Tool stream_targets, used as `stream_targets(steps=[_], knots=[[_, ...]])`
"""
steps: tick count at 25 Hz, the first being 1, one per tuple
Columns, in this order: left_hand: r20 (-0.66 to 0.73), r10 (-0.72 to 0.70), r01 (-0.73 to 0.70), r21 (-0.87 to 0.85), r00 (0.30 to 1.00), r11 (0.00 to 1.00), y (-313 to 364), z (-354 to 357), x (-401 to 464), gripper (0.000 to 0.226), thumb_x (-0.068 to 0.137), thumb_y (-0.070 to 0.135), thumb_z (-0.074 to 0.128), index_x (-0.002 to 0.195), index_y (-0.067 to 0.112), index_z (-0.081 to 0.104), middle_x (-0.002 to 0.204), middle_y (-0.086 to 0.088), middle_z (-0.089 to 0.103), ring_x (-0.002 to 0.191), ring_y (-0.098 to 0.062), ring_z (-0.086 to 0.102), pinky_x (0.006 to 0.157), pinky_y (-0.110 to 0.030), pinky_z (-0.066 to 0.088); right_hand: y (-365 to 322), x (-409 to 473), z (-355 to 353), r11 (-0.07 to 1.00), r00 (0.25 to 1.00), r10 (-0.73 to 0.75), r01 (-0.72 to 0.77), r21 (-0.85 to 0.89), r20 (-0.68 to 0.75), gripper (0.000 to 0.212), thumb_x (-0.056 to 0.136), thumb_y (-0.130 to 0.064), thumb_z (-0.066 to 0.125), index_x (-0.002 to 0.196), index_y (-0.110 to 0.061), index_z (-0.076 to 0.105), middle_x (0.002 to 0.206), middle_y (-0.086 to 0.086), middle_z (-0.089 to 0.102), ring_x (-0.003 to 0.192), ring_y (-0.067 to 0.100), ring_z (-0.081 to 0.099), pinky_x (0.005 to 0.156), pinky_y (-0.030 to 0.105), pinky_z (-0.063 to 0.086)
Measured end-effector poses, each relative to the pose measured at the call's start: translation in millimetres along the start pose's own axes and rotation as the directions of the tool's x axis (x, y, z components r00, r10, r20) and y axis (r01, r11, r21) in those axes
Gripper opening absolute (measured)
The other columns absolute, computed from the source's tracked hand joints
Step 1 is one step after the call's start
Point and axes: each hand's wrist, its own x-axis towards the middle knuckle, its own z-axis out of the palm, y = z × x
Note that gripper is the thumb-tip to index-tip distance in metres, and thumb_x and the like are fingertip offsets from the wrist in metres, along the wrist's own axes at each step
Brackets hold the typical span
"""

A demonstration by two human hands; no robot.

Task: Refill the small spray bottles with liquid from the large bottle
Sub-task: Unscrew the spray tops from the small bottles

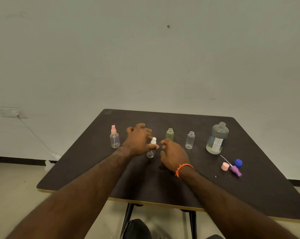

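Four small bottles stand upright in a loose row across the middle of the frame, on a dark table (163, 187) that fills the lower centre and right. Farthest left is a clear bottle with a pink spray head (114, 137), standing apart from the rest. Next, a little lower in the frame, is a clear bottle with a white spray head (151, 149); the left hand (138, 140) reaches over it from the left, its thumb and fingers curved about the bottle's upper part, with the thumb tip lying against the neck just under the white head, so it appears to pinch the bottle there. The right hand (173, 156) hangs just right of that bottle, apart from it, fingers loosely curled and holding nothing; an orange band (182, 168) circles its wrist. Behind the right hand stands a yellowish bottle with no cap (170, 134), and right of that a clear bottle with no cap (190, 140). Further right, near the table's right side, stands the large bottle (216, 138), uncapped, bearing a white label, with pale liquid filling roughly its lower part. Below it in the frame, lying loose on the table and close together, are a pink cap (225, 166), a blue cap (238, 163) and a purple spray head (236, 171) whose thin white tube (225, 159) points up and left toward the large bottle. At the far left of the frame a white wall socket (13, 112) holds a plug, its cable running down the wall.
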Motion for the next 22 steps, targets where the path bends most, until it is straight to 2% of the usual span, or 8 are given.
stream_targets(steps=[1, 3, 5, 10, 13, 16, 19, 22], knots=[[-0.015, 0.005, -0.006, -0.066, 1.000, 0.998, 11, 4, -2, 0.044, 0.080, 0.075, 0.065, 0.094, 0.034, 0.075, 0.128, 0.017, 0.065, 0.138, -0.015, 0.038, 0.098, -0.044, 0.021, 6, -5, -6, 1.000, 1.000, 0.002, -0.002, 0.004, 0.010, 0.042, 0.087, -0.022, 0.057, 0.128, -0.028, 0.053, 0.117, -0.007, 0.066, 0.107, 0.018, 0.063, 0.089, 0.041, 0.055], [-0.052, -0.004, -0.006, -0.204, 0.999, 0.979, 34, 9, -7, 0.038, 0.081, 0.074, 0.066, 0.078, 0.036, 0.068, 0.094, 0.019, 0.070, 0.109, -0.007, 0.055, 0.087, -0.042, 0.026, 18, -16, -18, 1.000, 1.000, -0.002, 0.002, 0.017, 0.010, 0.042, 0.087, -0.018, 0.056, 0.128, -0.028, 0.052, 0.115, -0.008, 0.067, 0.105, 0.018, 0.064, 0.089, 0.042, 0.055], [-0.046, -0.023, 0.008, -0.304, 0.999, 0.953, 53, 14, -10, 0.039, 0.083, 0.070, 0.068, 0.072, 0.033, 0.063, 0.075, 0.014, 0.066, 0.082, -0.003, 0.058, 0.081, -0.040, 0.026, 28, -23, -29, 0.999, 1.000, 0.000, 0.000, 0.040, -0.022, 0.037, 0.090, -0.018, 0.055, 0.125, -0.029, 0.054, 0.106, -0.012, 0.068, 0.100, 0.016, 0.066, 0.088, 0.041, 0.056], [-0.011, -0.082, 0.072, -0.388, 0.997, 0.919, 72, 21, -14, 0.026, 0.083, 0.059, 0.076, 0.094, 0.035, 0.074, 0.090, 0.016, 0.073, 0.091, -0.001, 0.061, 0.084, -0.038, 0.025, 38, -26, -54, 0.994, 0.990, -0.026, 0.040, 0.098, -0.140, 0.031, 0.096, -0.021, 0.052, 0.125, -0.020, 0.060, 0.091, -0.004, 0.070, 0.084, 0.014, 0.066, 0.083, 0.040, 0.055], [-0.006, -0.087, 0.078, -0.383, 0.996, 0.920, 70, 22, -15, 0.024, 0.085, 0.054, 0.077, 0.099, 0.034, 0.077, 0.095, 0.018, 0.075, 0.095, 0.000, 0.063, 0.088, -0.037, 0.027, 25, -19, -60, 0.988, 0.990, -0.107, 0.117, 0.101, -0.093, 0.034, 0.092, -0.033, 0.058, 0.125, -0.022, 0.062, 0.092, -0.010, 0.070, 0.084, 0.009, 0.066, 0.082, 0.034, 0.056], [0.008, -0.058, 0.055, -0.488, 0.998, 0.871, 62, 25, -16, 0.018, 0.083, 0.042, 0.083, 0.096, 0.031, 0.080, 0.081, 0.023, 0.073, 0.081, 0.004, 0.066, 0.087, -0.033, 0.048, 14, -8, -57, 0.986, 0.987, -0.157, 0.159, 0.040, -0.046, 0.032, 0.088, -0.044, 0.068, 0.114, -0.024, 0.067, 0.089, -0.012, 0.067, 0.083, 0.006, 0.063, 0.079, 0.028, 0.054], [0.046, 0.003, 0.023, -0.554, 0.999, 0.832, 58, 29, -16, 0.022, 0.077, 0.037, 0.088, 0.098, 0.032, 0.081, 0.077, 0.026, 0.071, 0.081, 0.011, 0.063, 0.074, -0.018, 0.049, 13, 0, -51, 0.991, 0.990, -0.135, 0.135, 0.010, -0.052, 0.015, 0.087, -0.035, 0.071, 0.095, -0.023, 0.067, 0.083, -0.008, 0.065, 0.077, 0.008, 0.061, 0.077, 0.034, 0.056], [0.091, 0.003, 0.053, -0.608, 0.996, 0.792, 57, 37, -12, 0.025, 0.076, 0.034, 0.090, 0.099, 0.029, 0.081, 0.086, 0.018, 0.076, 0.081, 0.002, 0.069, 0.077, -0.026, 0.057, 13, 5, -47, 0.994, 0.993, -0.112, 0.112, -0.003, -0.037, 0.008, 0.089, -0.028, 0.068, 0.093, -0.021, 0.067, 0.084, -0.005, 0.066, 0.078, 0.009, 0.061, 0.078, 0.036, 0.056]])
